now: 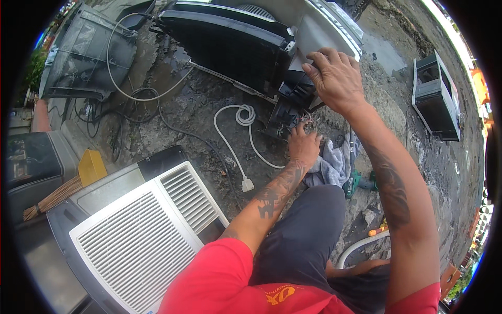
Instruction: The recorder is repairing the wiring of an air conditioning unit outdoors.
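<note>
The white grille (138,246) lay left of the plug (247,184), and the air conditioner (222,49) sat on the ground (193,99) beyond both. The left hand (304,144) reached the wires (311,125) at the air conditioner's near right corner, fingers bent; its grip could not be determined. The right hand (335,78) was open, thumb parted from fingers, beside the white panel (321,34).

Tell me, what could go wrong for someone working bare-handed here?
The left hand is at exposed wires, which might get tugged loose. The right hand is near the pale casing, whose edge might scrape it. The white plug lies on grimy ground and could get fouled.
</note>
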`<action>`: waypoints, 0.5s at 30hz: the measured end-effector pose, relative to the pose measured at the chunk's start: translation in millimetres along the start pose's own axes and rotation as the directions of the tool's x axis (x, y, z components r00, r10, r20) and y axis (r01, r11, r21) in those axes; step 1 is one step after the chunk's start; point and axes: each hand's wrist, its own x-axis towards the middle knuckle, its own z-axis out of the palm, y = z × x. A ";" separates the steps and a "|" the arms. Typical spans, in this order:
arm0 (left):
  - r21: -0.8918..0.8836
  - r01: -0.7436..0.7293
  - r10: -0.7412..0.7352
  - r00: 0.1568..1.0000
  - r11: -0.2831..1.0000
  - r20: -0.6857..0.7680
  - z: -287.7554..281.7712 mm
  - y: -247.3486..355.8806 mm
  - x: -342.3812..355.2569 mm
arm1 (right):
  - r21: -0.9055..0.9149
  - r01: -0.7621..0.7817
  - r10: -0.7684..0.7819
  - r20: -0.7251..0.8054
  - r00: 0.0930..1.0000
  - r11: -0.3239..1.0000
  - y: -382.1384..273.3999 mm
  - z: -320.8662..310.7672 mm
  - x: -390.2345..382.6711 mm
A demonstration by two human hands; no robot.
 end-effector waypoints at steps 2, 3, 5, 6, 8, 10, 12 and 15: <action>0.092 0.008 -0.007 1.000 0.996 -0.011 -1.1 1.0 9.4 | 0.013 -0.006 0.006 0.003 1.000 1.000 -1.6 1.0 2.2; 0.184 0.022 -0.019 1.000 0.983 -0.022 -2.9 1.7 14.5 | 0.028 -0.008 0.008 0.009 1.000 1.000 -2.5 1.3 2.6; 0.216 0.014 -0.038 0.993 0.976 0.108 -9.2 3.7 25.6 | 0.030 -0.016 0.015 0.011 1.000 0.999 -0.6 0.3 2.6; 0.241 0.005 -0.062 0.971 0.970 0.233 -12.9 6.7 28.6 | 0.027 -0.017 0.017 0.016 1.000 0.999 1.3 -0.9 1.1; 0.278 -0.018 -0.074 0.946 0.960 0.315 -18.3 9.1 32.3 | 0.012 -0.024 0.024 0.015 1.000 1.000 1.6 -1.2 -0.7; 0.318 -0.038 -0.091 0.919 0.947 0.383 -19.4 10.8 37.8 | 0.014 0.007 -0.007 -0.036 0.999 1.000 4.7 2.4 -2.4; 0.319 0.005 -0.117 0.935 0.948 0.334 -16.7 5.1 38.5 | 0.026 0.019 -0.018 -0.033 0.999 0.999 -0.8 1.3 -1.2; 0.277 0.061 -0.175 0.897 0.959 0.407 -18.9 0.5 53.0 | 0.029 0.040 -0.038 -0.041 0.998 0.999 -3.6 -0.5 2.3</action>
